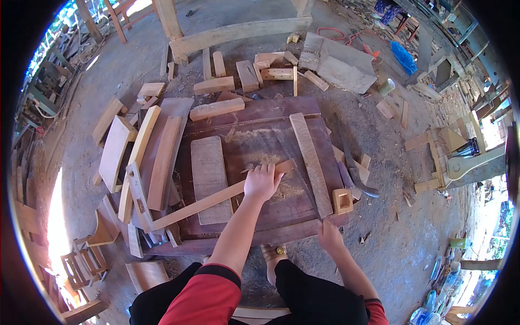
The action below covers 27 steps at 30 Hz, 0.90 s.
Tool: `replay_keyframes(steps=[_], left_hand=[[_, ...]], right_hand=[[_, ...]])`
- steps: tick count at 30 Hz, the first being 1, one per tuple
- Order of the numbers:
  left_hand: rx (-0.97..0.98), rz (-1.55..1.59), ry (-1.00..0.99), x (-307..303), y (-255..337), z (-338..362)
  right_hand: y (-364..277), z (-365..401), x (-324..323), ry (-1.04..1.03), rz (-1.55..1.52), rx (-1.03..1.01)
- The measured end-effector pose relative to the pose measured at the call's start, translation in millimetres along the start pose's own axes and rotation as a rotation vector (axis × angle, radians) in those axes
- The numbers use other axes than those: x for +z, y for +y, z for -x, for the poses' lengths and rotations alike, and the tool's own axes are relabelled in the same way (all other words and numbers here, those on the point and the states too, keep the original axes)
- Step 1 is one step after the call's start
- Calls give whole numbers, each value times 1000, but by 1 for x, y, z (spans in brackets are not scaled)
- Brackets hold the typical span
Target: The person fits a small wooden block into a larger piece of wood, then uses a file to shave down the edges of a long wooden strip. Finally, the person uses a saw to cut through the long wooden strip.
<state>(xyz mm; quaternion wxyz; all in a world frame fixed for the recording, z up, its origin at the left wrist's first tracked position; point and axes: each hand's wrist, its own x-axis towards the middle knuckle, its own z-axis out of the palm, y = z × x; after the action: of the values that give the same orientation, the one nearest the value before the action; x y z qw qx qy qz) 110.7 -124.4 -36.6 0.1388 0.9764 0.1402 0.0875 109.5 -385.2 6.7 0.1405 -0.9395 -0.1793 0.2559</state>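
My left hand (261, 181) is closed over a long wooden strip (208, 201), close to its right end. The strip slants across a flat board (207, 168) on the low reddish-brown worktable (271, 234). At the table's front edge, my right hand (329, 235) is closed around the near end of a handsaw; its handle is hidden in my fingers. The saw's long dark blade (303, 181) points away from me, past the strip's right end. To the right of the blade lies a thick wooden bar (311, 162). Sawdust (265, 143) covers the table's middle.
Boards and beams (164, 162) are piled on the left. Wood offcuts (214, 85) lie beyond the table. A hollowed wooden block (342, 201) sits at its right corner, near a dark curved tool (355, 170). A wooden frame (244, 37) stands farther back.
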Motion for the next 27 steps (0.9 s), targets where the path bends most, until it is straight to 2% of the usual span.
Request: replay_keyframes(steps=[2,4,6,9,11,14,17,19,21,27], left_hand=[[12,-16,-5,1,0,1],[13,10,61,3,0,2],[2,13,46,2,1,2],[-17,22,19,0,1,-1],[-4,18,0,2,0,0],[-4,27,-18,0,0,1],[-8,22,-14,0,0,1],[-11,31,-14,-1,0,0],[-9,33,-19,0,0,2],[2,15,5,3,0,-1]], right_hand=[[-7,-24,0,30,-37,-63],[-35,-63,-6,32,-44,-107],[-64,-97,-12,42,-47,-121],[-75,-108,-11,49,-23,-109],[-69,-100,-6,49,-2,-92],[-27,-51,7,79,15,-92],[3,-8,15,38,23,-64],[6,-5,15,7,23,-37],[-1,-23,10,10,-19,-26],[-69,-129,-5,49,-43,-176]])
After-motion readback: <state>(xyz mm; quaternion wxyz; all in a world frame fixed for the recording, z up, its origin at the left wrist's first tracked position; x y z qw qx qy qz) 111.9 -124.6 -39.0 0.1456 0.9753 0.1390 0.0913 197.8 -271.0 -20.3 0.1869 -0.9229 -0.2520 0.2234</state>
